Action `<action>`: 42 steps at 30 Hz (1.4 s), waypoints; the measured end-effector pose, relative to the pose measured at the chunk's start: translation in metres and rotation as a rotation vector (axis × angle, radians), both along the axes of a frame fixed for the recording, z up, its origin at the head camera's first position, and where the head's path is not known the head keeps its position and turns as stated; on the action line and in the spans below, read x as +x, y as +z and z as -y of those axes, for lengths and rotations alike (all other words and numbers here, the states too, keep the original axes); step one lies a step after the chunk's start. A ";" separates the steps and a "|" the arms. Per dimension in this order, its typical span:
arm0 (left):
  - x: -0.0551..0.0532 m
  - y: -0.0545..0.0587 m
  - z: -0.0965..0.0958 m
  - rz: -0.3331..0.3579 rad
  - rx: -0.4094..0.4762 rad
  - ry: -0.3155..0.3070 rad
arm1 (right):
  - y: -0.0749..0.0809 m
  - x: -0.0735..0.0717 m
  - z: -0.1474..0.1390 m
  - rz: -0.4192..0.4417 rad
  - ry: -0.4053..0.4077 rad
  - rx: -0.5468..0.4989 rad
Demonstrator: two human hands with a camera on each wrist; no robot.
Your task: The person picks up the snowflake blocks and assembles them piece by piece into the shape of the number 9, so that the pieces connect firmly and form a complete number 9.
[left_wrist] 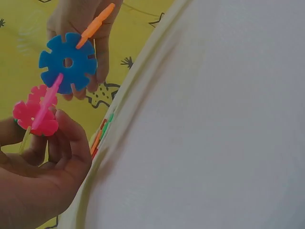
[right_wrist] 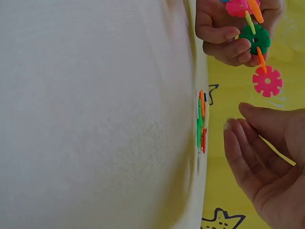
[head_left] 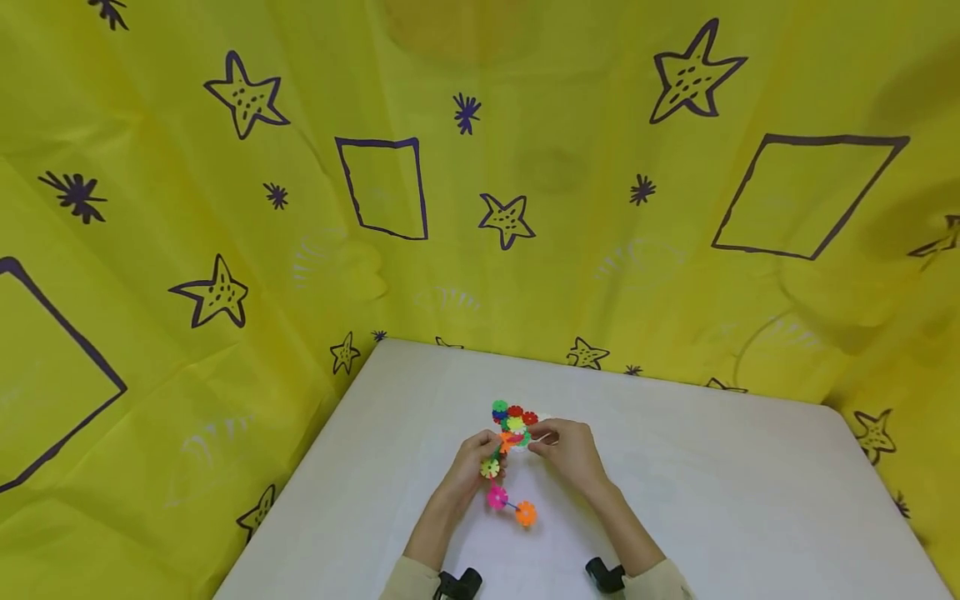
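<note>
My left hand point(head_left: 468, 468) grips a chain of interlocking flower-shaped discs point(head_left: 497, 498). Pink, yellow and orange discs trail from it toward me. In the left wrist view, the fingers curl behind a pink disc point(left_wrist: 35, 114), with a blue disc point(left_wrist: 68, 63) and an orange one seen edge-on point(left_wrist: 95, 26) beyond it. In the right wrist view, a green disc point(right_wrist: 256, 40) and a pink end disc point(right_wrist: 267, 82) hang below the left hand. My right hand point(head_left: 573, 454) is close to the chain, fingers loosely bent, its thumb apart from the fingertips and nothing between them.
A small pile of loose flower discs point(head_left: 515, 412) in red, green, blue and yellow lies on the white table point(head_left: 712, 492) just beyond the hands. Yellow cloth point(head_left: 570, 275) with drawn stars hangs behind and beside the table.
</note>
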State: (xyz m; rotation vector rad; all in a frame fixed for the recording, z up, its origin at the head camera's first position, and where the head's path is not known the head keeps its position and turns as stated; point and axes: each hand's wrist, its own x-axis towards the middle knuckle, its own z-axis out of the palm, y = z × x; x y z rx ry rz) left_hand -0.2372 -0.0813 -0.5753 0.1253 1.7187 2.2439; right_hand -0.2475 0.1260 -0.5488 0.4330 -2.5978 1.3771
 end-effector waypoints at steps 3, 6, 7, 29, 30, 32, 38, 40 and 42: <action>0.000 0.000 0.002 0.017 0.011 -0.001 | -0.004 -0.005 0.002 0.050 -0.026 0.059; 0.000 -0.001 0.003 0.036 0.025 0.002 | -0.007 -0.010 0.006 0.081 -0.043 0.107; 0.000 -0.001 0.003 0.036 0.029 0.005 | -0.009 -0.012 0.007 0.086 -0.049 0.129; -0.002 0.001 0.008 0.073 0.103 0.050 | -0.012 -0.038 0.033 0.013 -0.096 0.402; -0.002 0.002 0.008 0.077 0.106 0.045 | -0.012 -0.038 0.033 0.009 -0.097 0.397; -0.002 0.001 0.008 0.079 0.114 0.030 | -0.012 -0.038 0.032 -0.001 -0.102 0.381; -0.002 0.001 0.009 0.075 0.112 -0.008 | -0.013 -0.036 0.026 -0.005 -0.134 0.269; -0.002 0.002 0.010 0.073 0.108 -0.014 | -0.011 -0.034 0.024 0.001 -0.142 0.177; -0.002 0.002 0.010 0.071 0.100 -0.016 | -0.010 -0.031 0.022 0.015 -0.148 0.078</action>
